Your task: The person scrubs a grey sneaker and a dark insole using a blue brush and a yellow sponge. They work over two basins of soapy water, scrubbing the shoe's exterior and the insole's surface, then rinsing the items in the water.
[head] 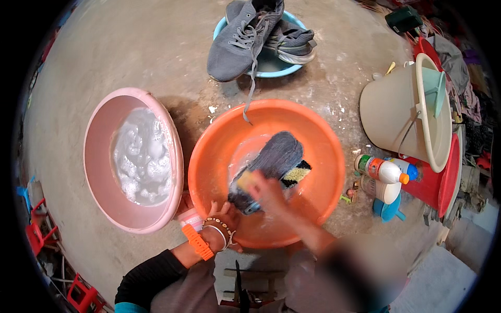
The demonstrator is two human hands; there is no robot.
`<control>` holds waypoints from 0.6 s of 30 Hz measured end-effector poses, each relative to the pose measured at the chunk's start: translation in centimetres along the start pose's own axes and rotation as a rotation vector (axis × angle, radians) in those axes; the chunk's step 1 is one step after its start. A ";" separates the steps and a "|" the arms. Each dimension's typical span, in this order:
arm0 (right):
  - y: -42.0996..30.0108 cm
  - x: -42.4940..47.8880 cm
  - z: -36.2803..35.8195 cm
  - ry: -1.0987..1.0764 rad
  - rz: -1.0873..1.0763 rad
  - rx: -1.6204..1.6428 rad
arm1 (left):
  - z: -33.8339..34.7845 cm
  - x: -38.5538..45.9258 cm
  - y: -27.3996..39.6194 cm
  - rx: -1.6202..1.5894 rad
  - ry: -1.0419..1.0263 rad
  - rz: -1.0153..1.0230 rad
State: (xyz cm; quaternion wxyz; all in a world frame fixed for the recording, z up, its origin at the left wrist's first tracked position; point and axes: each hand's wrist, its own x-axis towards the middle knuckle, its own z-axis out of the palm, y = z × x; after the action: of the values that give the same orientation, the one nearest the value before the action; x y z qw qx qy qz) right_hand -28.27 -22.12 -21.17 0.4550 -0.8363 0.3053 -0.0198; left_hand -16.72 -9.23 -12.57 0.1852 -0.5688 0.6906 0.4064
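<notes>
In the orange plastic basin [328,187] lies a dark grey wet insole [280,152], slanting up to the right. My right hand [263,191], blurred, is shut on a small yellow scrubber [245,180] laid against the insole; whether it is a brush or sponge is unclear. A black-and-yellow textured piece [297,174] shows beneath the insole's right side. My left hand [224,219], with bracelets and an orange wristband, lies at the basin's lower left rim. Its fingertips are by the insole's lower end; whether they grip it cannot be told.
Left stands a pink basin [96,156] of sudsy water. Grey lace-up shoes [235,51] rest on a light-blue basin [283,74], one lace hanging over the orange rim. Right are a beige bucket [387,105], a white bottle [389,173] and a blue dipper [387,211].
</notes>
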 end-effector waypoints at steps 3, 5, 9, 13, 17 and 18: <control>-0.9 -0.7 1.4 -0.084 -0.114 -0.035 | 0.6 -0.1 0.1 0.037 0.033 -0.033; 0.1 1.0 -0.7 0.088 0.051 0.042 | 1.0 -0.2 0.2 0.018 0.056 -0.029; 1.9 2.7 -3.5 0.205 0.101 0.050 | 0.6 -0.1 0.0 -0.039 0.027 -0.046; -0.3 -0.9 2.2 -0.011 -0.176 0.065 | 0.1 -0.3 0.1 -0.040 0.057 -0.034; 0.1 1.8 -0.4 0.068 -0.003 0.106 | 1.0 -0.5 0.0 -0.077 0.107 -0.055; 0.7 2.7 -2.0 0.146 0.061 0.130 | 0.9 -0.5 0.0 -0.083 0.109 -0.049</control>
State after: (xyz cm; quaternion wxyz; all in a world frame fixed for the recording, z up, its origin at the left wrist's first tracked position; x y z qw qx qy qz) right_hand -27.04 -25.33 -21.24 0.4854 -0.7917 0.3608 -0.0866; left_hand -16.78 -8.19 -12.72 0.1335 -0.6140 0.6682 0.3983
